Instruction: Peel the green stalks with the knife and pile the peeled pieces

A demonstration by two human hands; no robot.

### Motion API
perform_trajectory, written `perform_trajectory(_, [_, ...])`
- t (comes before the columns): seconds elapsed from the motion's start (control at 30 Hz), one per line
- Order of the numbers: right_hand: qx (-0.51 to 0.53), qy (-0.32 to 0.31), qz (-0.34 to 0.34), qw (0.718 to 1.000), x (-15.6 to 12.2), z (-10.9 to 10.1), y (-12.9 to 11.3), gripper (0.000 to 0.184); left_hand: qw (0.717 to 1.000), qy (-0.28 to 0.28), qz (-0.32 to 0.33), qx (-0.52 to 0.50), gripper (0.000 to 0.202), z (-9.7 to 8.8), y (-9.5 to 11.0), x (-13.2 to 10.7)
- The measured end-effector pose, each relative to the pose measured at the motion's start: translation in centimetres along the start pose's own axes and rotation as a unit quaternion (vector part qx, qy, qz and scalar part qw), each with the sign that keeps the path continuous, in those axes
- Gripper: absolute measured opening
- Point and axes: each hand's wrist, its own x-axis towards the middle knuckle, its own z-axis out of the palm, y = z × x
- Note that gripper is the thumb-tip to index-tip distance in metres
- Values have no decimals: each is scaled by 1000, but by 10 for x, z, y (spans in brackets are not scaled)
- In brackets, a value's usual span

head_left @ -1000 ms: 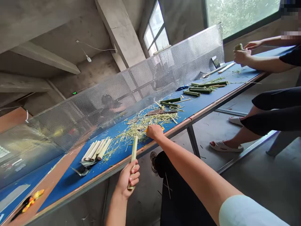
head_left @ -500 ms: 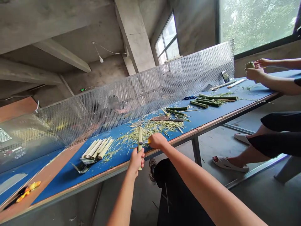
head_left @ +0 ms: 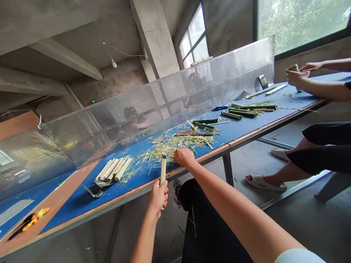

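Note:
My left hand (head_left: 158, 199) is wrapped round the lower part of a pale green, scraped piece of bamboo (head_left: 163, 171), which points up and away over the table edge. In my right hand (head_left: 183, 157) is a knife (head_left: 167, 156) with a yellow handle, mostly covered by the fingers. Its blade lies across the far end of the bamboo. Beyond both hands, thin shavings (head_left: 156, 150) are heaped on the blue table (head_left: 142, 180). Several pale peeled pieces (head_left: 115, 168) lie side by side on the left, on a dark crumpled sheet (head_left: 94, 190).
Green bamboo stalks (head_left: 245, 111) lie further right, with a dark flat blade-like thing (head_left: 193, 133) by the shavings. A perforated metal screen (head_left: 153, 106) runs along the back. At right, a co-worker's hands (head_left: 298, 76) hold a tube. A yellow-and-black object (head_left: 33, 219) lies lower left.
My left hand has drawn the bamboo back toward me. The blade, which crossed it below the tip, is now at its far end. The co-worker's tube has turned more upright.

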Motion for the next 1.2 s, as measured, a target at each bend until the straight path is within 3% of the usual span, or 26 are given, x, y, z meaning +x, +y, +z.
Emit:
perform_trajectory(0.17, [1, 14, 1, 1000, 0, -2, -5, 28, 1000, 6, 0, -21, 41, 2, 7, 0])
perform_trajectory(0.4, [-12, 12, -66, 998, 9, -5, -11, 25, 998, 35, 24, 38, 38, -5, 7, 5])
perform_trajectory(0.57, [-8, 6, -33, 999, 32, -15, -22, 28, 997, 34, -6, -68, 39, -11, 23, 7])
perform_trajectory(0.73, [28, -4, 108, 994, 62, -40, -17, 32, 991, 0, -3, -131, 44, -33, 32, -18])
perform_trajectory(0.8, [40, 3, 112, 993, 66, -47, -17, 33, 993, 8, 0, -120, 45, -40, 30, -26])
perform_trajectory(1.03, [-14, -9, -100, 995, 21, -48, -46, 34, 990, 22, 16, -137, 43, -37, 21, -26])
perform_trajectory(1.1, [-35, -21, -117, 992, 13, -44, -47, 31, 990, 19, 23, -140, 42, -32, 19, -25])
perform_trajectory(1.2, [-49, 6, -91, 995, 22, -40, -44, 29, 986, 20, 14, -166, 41, -27, 24, -19])
